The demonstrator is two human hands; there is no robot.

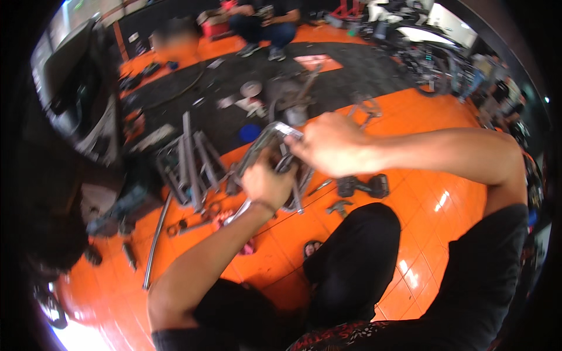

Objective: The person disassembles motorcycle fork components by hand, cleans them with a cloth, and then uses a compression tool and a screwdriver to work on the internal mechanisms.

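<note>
A curved grey metal part with a shiny upper edge is between my two hands, just above the floor. My left hand is closed at its near side, fingers curled beside a dark piece. Coming from the right, my right hand is closed on the part's shiny upper right edge. The fingers are blurred, and the palms hide much of the part. I cannot tell its exact kind.
A cordless drill lies on the orange floor right of my hands. A long metal rod and several metal bars lie to the left. A blue round object sits beyond. Another person crouches far off; motorcycles stand far right.
</note>
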